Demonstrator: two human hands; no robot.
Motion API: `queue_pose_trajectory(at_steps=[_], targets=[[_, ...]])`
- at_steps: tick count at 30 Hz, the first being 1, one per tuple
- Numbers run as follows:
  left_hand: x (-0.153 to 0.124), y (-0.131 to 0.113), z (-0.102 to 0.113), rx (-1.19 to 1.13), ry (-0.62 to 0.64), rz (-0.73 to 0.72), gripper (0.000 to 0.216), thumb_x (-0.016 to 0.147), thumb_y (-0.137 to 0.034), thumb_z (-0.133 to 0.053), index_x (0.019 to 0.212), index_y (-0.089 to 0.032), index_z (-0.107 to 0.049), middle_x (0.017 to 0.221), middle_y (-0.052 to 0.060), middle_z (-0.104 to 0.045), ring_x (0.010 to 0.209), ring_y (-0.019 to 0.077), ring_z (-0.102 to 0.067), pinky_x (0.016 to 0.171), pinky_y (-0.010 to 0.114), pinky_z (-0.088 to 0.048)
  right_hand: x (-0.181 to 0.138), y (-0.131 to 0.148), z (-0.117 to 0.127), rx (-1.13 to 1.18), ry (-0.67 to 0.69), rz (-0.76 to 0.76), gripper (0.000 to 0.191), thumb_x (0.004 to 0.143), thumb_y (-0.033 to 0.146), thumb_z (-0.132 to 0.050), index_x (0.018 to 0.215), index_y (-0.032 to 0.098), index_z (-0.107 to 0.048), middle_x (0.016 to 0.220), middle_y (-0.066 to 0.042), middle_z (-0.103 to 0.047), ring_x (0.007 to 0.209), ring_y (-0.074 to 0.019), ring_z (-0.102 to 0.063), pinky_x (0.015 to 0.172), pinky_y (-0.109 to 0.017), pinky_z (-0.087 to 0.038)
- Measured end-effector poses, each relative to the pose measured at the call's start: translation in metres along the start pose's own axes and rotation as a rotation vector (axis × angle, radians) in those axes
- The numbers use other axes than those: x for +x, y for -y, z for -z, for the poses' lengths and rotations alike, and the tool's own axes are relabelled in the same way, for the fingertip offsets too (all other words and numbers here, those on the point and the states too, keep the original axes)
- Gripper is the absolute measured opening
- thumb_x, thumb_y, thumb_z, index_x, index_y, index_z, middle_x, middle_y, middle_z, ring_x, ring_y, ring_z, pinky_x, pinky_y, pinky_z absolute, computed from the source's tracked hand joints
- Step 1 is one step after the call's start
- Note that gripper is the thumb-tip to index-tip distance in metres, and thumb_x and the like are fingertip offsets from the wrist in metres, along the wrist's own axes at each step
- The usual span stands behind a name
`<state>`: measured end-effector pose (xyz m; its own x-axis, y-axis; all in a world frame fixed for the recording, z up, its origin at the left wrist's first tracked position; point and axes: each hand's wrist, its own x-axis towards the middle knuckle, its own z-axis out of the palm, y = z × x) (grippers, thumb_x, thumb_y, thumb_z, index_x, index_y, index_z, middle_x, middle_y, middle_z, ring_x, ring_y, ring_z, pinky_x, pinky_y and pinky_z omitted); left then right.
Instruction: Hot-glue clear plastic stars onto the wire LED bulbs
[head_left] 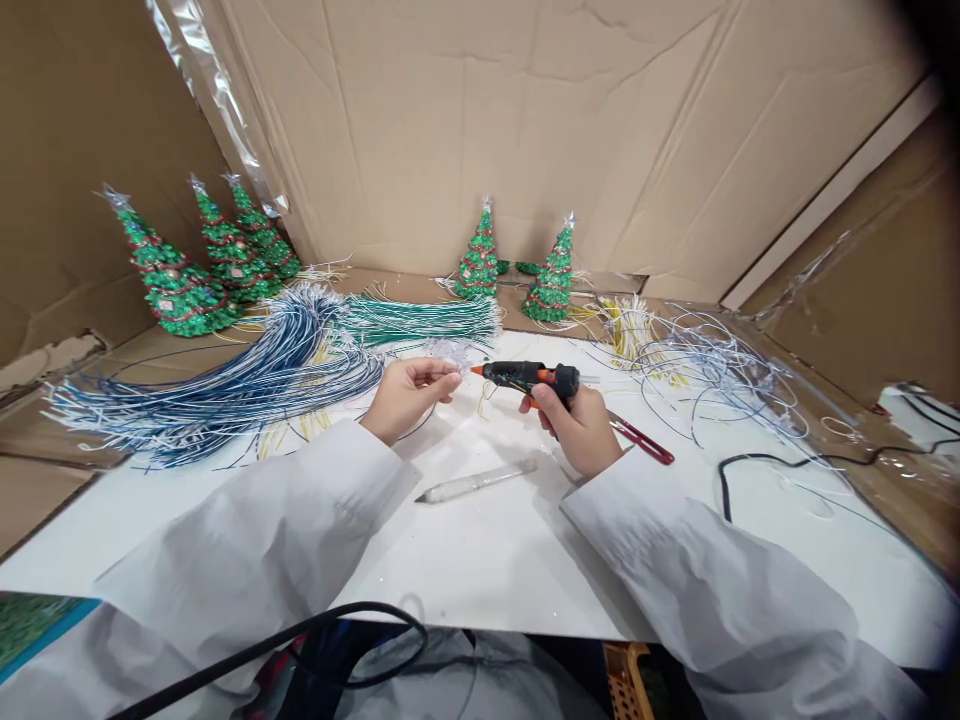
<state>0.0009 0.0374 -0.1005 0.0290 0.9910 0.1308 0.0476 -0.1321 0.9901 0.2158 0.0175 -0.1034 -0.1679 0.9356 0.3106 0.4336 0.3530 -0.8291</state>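
My right hand (577, 420) is wrapped round the grip of a black and orange hot glue gun (517, 374), whose nozzle points left. Close to that nozzle, my left hand (412, 393) is closed in a pinch. A clear, glittery piece (448, 350) shows just behind its fingertips; I cannot make out whether the pinch holds it or something smaller. On the white tabletop below lies a pale pen-like stick (476, 482) with a dark tip. Partly behind my right hand rests a red-handled tool (645, 442).
Bundles of blue and white wires (247, 400) spread at left, green wires (420, 320) behind. Loose wires (720, 365) tangle at right, near a black cable (795, 460). Several small decorated Christmas trees (551, 275) stand along the cardboard wall (480, 120). Another cable (247, 650) crosses my lap.
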Motion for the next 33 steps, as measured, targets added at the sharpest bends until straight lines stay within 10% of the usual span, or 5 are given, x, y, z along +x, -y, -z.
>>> queue_pose_trajectory(at_steps=[10,14,22,33], targets=[[0.017,0.016,0.025,0.354,-0.188,-0.109,0.021,0.067,-0.035,-0.064,0.075,-0.015,-0.064,0.071,0.003,-0.063,0.066,0.0150,-0.054,0.062,0.026,-0.043,0.010,-0.019,0.004,-0.617,0.013,-0.005,0.044,0.079,0.037,-0.056,0.118,0.018,-0.047,0.094,-0.011,-0.063,0.086,-0.0266,-0.057,0.070,-0.032,-0.040],[0.016,0.015,0.030,0.590,-0.061,-0.061,0.024,0.068,-0.039,-0.062,0.074,-0.017,-0.068,0.062,0.002,-0.063,0.057,0.0159,-0.053,0.054,0.025,-0.037,0.012,-0.023,0.005,-0.774,0.085,0.048,0.057,0.069,0.023,-0.065,0.122,0.013,-0.045,0.101,-0.014,-0.059,0.093,-0.0290,-0.053,0.077,-0.036,-0.040],[0.006,0.006,0.018,0.987,0.023,-0.051,0.025,0.070,-0.036,-0.057,0.082,-0.019,-0.072,0.074,0.005,-0.066,0.073,0.0205,-0.057,0.063,0.028,-0.038,0.015,-0.032,0.005,-0.535,0.195,-0.017,0.063,0.065,0.020,-0.068,0.123,0.014,-0.044,0.098,-0.009,-0.057,0.092,-0.0244,-0.053,0.081,-0.034,-0.042],[0.006,0.014,0.009,0.445,0.059,0.087,0.026,0.065,-0.032,-0.061,0.079,-0.011,-0.067,0.073,0.007,-0.068,0.067,0.0178,-0.060,0.063,0.027,-0.045,0.011,-0.030,0.004,-0.426,0.164,-0.092,0.072,0.072,0.023,-0.061,0.136,0.025,-0.029,0.121,-0.011,-0.035,0.110,-0.0257,-0.047,0.095,-0.041,-0.038]])
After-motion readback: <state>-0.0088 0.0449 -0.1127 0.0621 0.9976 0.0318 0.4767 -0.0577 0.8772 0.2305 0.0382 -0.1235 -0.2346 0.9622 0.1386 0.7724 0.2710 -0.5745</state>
